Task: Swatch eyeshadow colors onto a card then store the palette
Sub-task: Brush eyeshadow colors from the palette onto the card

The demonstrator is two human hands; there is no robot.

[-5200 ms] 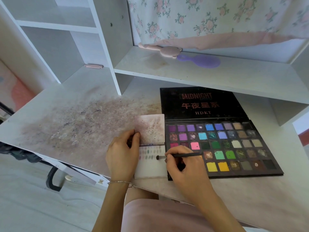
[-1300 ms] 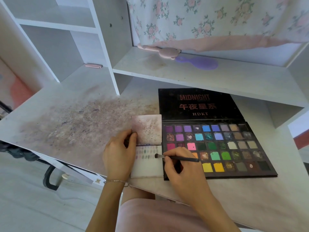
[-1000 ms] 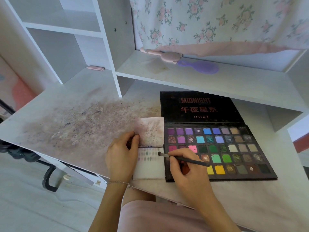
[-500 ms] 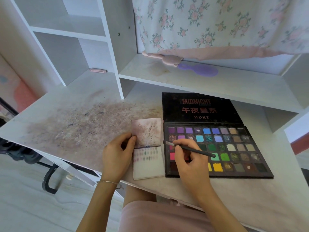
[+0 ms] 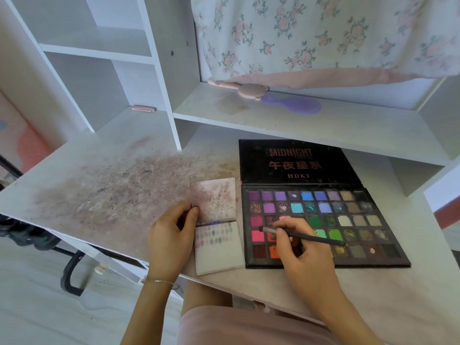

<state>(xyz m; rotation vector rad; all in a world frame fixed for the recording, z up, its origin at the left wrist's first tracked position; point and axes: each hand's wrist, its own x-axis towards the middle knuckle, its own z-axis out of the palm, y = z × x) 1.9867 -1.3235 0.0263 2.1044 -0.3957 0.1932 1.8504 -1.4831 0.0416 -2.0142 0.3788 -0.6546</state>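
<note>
The open lid (image 5: 296,161) of the eyeshadow palette (image 5: 323,227), at the 12 o'clock side of the pans, reads "MIDNIGHT" in red capitals, under it the red Chinese line "午夜星系", and lowest "HDKT" in small pale letters.

Stained desk (image 5: 104,195) left of the card (image 5: 219,247) lies open (low shelf (image 5: 323,128) overhangs the palette (image 5: 348,220) lid)

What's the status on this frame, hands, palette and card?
Right hand grips brush, tip over pink pans. Left hand steadies swatch card. Palette open. Nothing in the way.
</note>
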